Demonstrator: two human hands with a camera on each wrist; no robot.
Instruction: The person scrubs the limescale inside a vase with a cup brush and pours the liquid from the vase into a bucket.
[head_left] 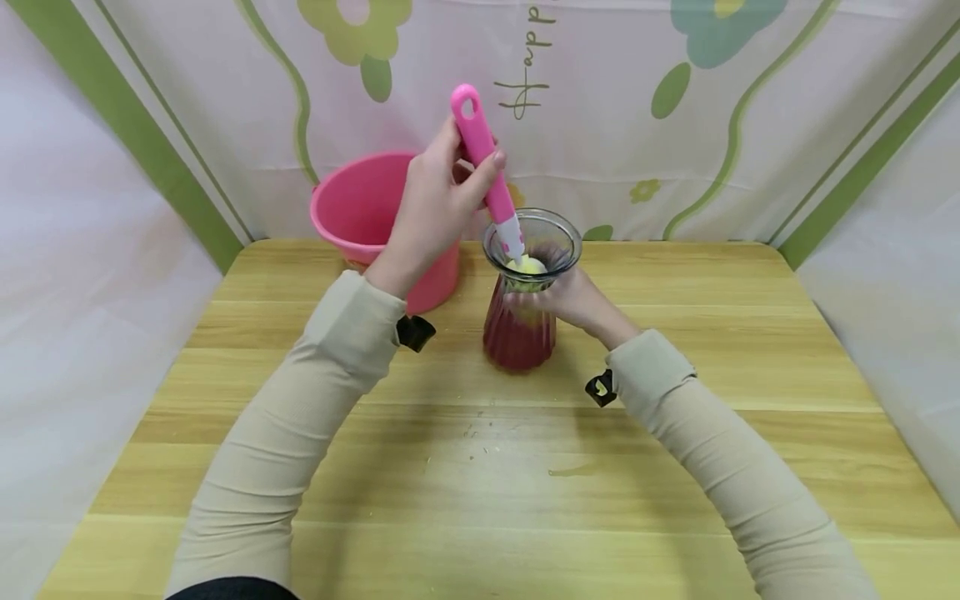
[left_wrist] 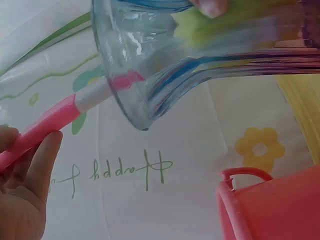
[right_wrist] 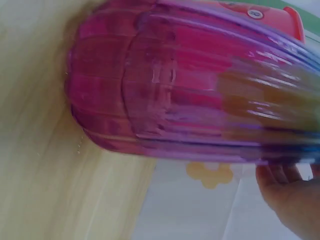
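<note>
Long beige ribbed sleeves, a small black clip at each wrist

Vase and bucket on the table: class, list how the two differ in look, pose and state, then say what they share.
The vase is ribbed see-through glass, clear at the mouth and purple-red below; the bucket is opaque pink.
The vase is narrow with a flared mouth; the bucket is wide.
The right hand holds the vase while the left hand pokes a brush into it; the bucket is untouched.
Both stand upright on the table.
</note>
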